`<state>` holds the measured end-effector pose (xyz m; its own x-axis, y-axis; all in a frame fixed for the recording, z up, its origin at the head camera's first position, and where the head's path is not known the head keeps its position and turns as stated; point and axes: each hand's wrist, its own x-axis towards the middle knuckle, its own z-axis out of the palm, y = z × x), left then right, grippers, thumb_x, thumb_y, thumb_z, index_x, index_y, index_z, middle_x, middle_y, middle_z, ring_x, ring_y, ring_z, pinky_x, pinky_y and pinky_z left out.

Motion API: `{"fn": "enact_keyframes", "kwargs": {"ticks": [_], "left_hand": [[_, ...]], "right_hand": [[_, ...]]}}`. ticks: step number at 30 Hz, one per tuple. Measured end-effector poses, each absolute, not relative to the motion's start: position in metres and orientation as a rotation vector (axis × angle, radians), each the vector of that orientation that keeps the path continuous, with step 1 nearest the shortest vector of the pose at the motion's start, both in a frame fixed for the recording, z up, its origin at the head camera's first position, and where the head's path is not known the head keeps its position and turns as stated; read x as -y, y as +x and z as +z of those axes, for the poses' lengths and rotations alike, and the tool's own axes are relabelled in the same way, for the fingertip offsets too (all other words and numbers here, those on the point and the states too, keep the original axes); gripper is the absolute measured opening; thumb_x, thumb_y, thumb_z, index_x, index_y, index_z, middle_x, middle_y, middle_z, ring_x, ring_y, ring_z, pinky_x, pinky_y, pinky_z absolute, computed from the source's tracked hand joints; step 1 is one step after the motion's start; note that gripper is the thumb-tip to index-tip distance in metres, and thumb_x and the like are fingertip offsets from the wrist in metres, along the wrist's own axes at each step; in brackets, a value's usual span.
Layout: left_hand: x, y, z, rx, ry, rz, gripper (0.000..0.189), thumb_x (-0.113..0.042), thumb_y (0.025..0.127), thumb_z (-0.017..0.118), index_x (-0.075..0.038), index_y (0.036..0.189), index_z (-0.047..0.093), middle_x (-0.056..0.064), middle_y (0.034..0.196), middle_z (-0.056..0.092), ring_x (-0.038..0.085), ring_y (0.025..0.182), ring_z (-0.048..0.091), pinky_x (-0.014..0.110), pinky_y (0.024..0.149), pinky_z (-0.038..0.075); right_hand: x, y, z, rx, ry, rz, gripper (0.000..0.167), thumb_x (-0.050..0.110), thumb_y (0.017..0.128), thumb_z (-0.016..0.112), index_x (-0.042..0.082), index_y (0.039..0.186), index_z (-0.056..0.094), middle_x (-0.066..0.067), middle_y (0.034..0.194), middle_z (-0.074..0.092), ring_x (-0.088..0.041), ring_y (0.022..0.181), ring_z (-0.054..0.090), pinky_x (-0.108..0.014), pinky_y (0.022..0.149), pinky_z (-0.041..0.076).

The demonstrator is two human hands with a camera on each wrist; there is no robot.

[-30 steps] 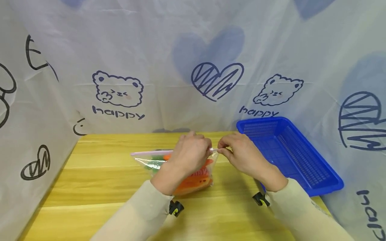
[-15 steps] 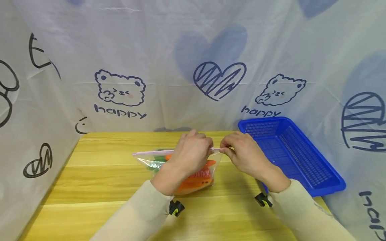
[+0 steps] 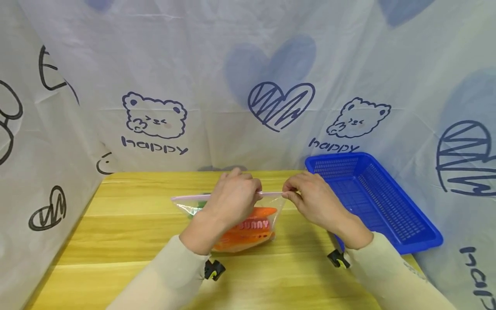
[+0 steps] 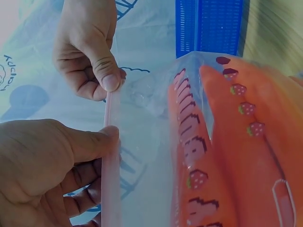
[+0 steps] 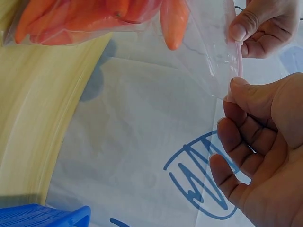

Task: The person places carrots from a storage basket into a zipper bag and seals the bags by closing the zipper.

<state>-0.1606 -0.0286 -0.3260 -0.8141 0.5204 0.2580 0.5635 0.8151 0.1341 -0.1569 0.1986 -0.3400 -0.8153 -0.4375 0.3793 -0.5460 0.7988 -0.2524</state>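
A clear zip bag [image 3: 248,239] with a pink seal strip [image 3: 190,197] stands on the table, printed with pink "BUNNY" lettering and small strawberries. Orange carrots [image 5: 174,23] fill it, with something green [image 3: 201,204] at its left side. My left hand [image 3: 228,202] pinches the seal between thumb and fingers, partway along the top edge. The right hand [image 3: 315,200] pinches the seal's right end. In the left wrist view the strip [image 4: 111,161] runs straight between both thumbs. My left hand hides part of the bag in the head view.
A blue plastic basket [image 3: 420,245] stands at the right, beside my right forearm. Behind the wooden table [image 3: 128,241] hangs a pale sheet [image 3: 217,64] printed with hearts and bears; it also closes off both sides.
My left hand has slid left along the seal, away from the right hand, so more of the strip and the lettering shows. The right hand keeps its pinch at the end.
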Motion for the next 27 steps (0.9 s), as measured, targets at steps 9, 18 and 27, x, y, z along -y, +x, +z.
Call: {"fn": "enact_keyframes", "kwargs": {"ticks": [9, 18, 27], "left_hand": [[0.035, -0.158, -0.324, 2.790, -0.834, -0.282, 0.015, -0.030, 0.099, 0.073, -0.018, 0.106, 0.080, -0.004, 0.102, 0.076, 0.020, 0.093, 0.057, 0.044, 0.092, 0.051], [0.039, -0.157, -0.324, 2.781, -0.830, -0.299, 0.015, -0.030, 0.098, 0.074, -0.017, 0.105, 0.080, -0.003, 0.101, 0.076, 0.021, 0.091, 0.057, 0.044, 0.092, 0.051], [0.048, -0.158, -0.324, 2.801, -0.807, -0.373, 0.013, -0.027, 0.099, 0.074, -0.017, 0.104, 0.079, -0.003, 0.100, 0.076, 0.020, 0.093, 0.057, 0.043, 0.090, 0.050]], "right_hand": [[-0.197, -0.155, -0.338, 2.692, 0.742, 0.508, 0.008, 0.018, 0.095, 0.077, 0.013, 0.092, 0.072, 0.002, 0.090, 0.073, -0.019, 0.089, 0.061, -0.043, 0.080, 0.046], [-0.197, -0.155, -0.339, 2.682, 0.748, 0.514, 0.007, 0.016, 0.095, 0.077, 0.013, 0.091, 0.072, 0.002, 0.090, 0.073, -0.019, 0.087, 0.061, -0.045, 0.081, 0.048], [-0.197, -0.155, -0.337, 2.692, 0.748, 0.520, 0.006, 0.016, 0.096, 0.076, 0.013, 0.092, 0.073, 0.001, 0.090, 0.074, -0.019, 0.087, 0.061, -0.046, 0.081, 0.049]]}}
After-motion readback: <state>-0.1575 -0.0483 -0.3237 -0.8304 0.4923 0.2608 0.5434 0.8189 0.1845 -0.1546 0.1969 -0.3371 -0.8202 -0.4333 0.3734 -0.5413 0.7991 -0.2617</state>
